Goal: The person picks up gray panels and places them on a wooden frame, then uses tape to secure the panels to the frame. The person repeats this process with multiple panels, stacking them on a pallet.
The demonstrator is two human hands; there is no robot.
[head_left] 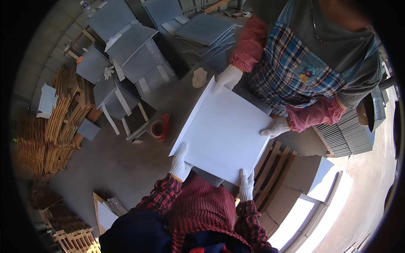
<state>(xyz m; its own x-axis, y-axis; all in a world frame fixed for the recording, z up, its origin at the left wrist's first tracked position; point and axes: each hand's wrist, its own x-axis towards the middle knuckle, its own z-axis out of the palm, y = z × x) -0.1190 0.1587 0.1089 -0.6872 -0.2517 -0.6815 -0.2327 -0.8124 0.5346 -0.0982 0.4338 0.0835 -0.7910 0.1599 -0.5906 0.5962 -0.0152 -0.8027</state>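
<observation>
A wide white board (223,130) with an upturned edge along its left side is held out in front of me, with a grey surface partly showing below it. My left hand (180,163), in a white knit glove, grips the near left corner. At the near right corner my right hand (246,184), gloved alike, has its fingers on the edge; its grip underneath is hidden. A co-worker facing me holds the far side: one gloved hand (229,79) at the far left corner, the other gloved hand (277,127) on the right edge.
A red tape dispenser (160,127) lies left of the board. Stacked grey panels (206,29) fill the far side. Wooden pallets (63,122) pile up at the left. White-sided cartons (301,181) sit near a wooden pallet (274,168) at my right; grey stacked sheets (348,135) stand beyond.
</observation>
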